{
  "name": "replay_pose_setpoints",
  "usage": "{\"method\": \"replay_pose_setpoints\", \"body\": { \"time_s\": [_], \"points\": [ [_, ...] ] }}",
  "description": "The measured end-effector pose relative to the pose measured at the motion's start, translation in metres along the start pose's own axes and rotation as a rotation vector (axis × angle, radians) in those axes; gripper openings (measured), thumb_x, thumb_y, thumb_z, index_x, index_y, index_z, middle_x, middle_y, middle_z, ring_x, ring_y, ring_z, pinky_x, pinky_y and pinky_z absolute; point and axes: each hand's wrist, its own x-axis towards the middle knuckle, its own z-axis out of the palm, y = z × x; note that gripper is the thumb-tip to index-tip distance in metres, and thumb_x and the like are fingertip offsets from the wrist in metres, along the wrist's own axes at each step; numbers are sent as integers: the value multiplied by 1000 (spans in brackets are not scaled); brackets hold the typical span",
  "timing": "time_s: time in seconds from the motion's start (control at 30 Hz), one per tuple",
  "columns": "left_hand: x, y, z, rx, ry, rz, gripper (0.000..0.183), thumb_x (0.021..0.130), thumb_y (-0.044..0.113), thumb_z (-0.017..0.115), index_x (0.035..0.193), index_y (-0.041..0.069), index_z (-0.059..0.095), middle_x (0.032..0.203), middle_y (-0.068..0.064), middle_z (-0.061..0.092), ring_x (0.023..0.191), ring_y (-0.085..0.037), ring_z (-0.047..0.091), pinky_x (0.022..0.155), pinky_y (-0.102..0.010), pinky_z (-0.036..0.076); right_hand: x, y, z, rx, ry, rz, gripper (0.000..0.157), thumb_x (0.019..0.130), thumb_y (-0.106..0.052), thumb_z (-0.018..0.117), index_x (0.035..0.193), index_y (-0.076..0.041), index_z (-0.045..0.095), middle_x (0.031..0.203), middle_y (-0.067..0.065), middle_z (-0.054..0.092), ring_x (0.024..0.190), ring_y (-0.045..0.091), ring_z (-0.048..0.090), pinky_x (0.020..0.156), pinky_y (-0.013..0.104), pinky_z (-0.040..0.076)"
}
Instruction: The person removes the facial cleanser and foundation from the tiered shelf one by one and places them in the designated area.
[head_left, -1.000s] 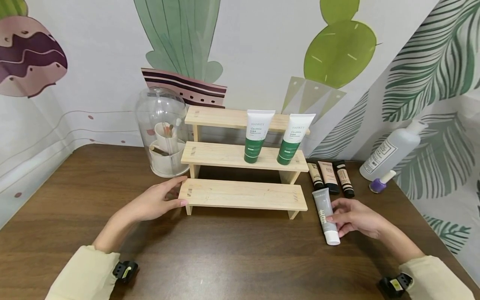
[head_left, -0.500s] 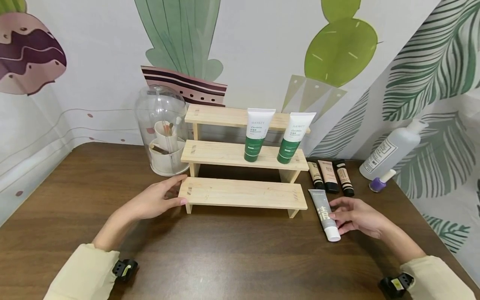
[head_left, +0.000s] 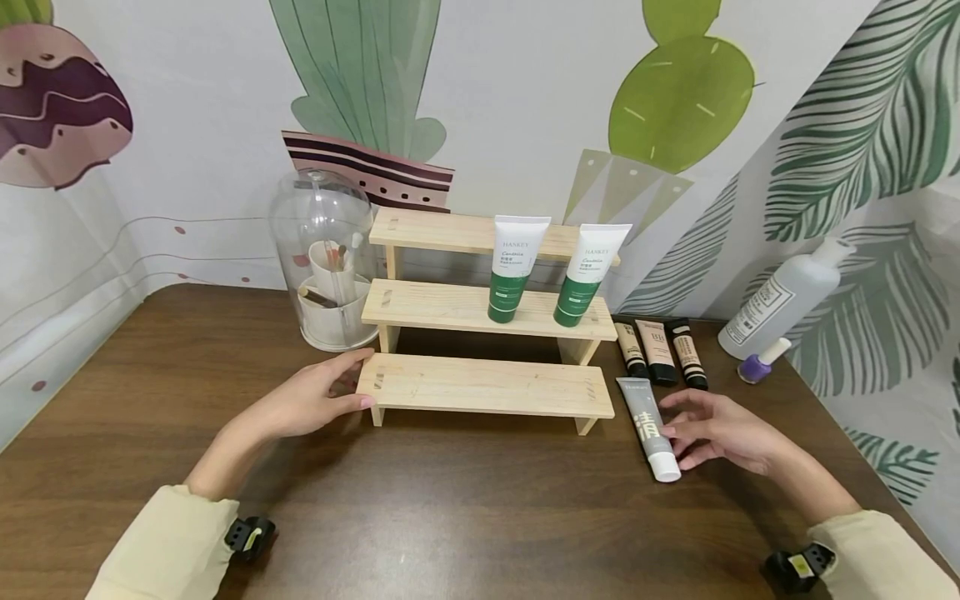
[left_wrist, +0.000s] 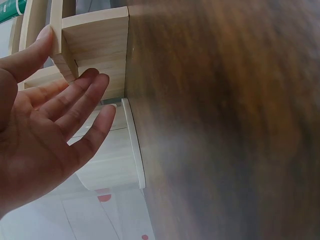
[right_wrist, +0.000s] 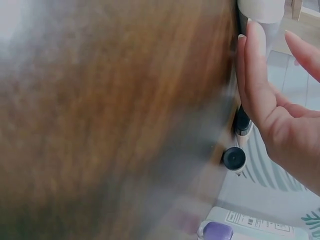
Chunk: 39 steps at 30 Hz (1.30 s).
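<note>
A three-tier wooden display shelf (head_left: 487, 385) stands on the table. My left hand (head_left: 300, 404) holds the left end of its lowest tier, thumb at the front edge and index finger at the back corner; in the left wrist view the other fingers (left_wrist: 92, 132) stretch out below the board. A grey squeeze tube (head_left: 647, 425) with a white cap lies right of the shelf, cap towards me. Beside it my right hand (head_left: 723, 433) has its fingers spread loosely, fingertips right at the tube's side; the thumb (right_wrist: 305, 55) stands apart from it in the right wrist view.
Two white-and-green tubes (head_left: 517, 267) stand on the middle tier. Several small cosmetic tubes (head_left: 657, 354) lie behind the grey tube. Farther right are a purple nail polish bottle (head_left: 756, 369) and a clear bottle (head_left: 783, 300). A glass dome (head_left: 321, 217) covers a brush holder at left.
The grey tube's upper end has swung left and it now lies on the table. My right fingers have loosened from it and shifted slightly right. The left hand stays put.
</note>
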Motion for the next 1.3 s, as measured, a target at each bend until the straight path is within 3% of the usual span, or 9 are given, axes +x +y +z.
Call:
{"method": "replay_pose_setpoints", "body": {
  "time_s": [0.6,0.9,1.3],
  "points": [
    [1,2,0,34,5,2,62,87,21,63,132,-10,35,111,-21,58,103,-32,56,86,-47,44,-1,-23,-7,-89,27,-52,27,90,-2,55,115,-6,45,90,13,59,74,25,62,64,41,54],
    [0,1,0,26,3,-8,61,87,18,64,132,-11,35,110,-21,59,102,-32,56,84,-46,46,6,-42,-1,-170,36,-80,32,89,-4,57,117,0,41,90,14,58,75,26,62,65,43,54],
    [0,0,0,49,8,-1,61,87,19,64,132,-11,36,112,-21,58,102,-32,57,87,-48,43,21,-70,15,-235,8,-148,32,86,-3,60,115,-1,46,95,20,56,78,25,61,68,41,54]
  ]
}}
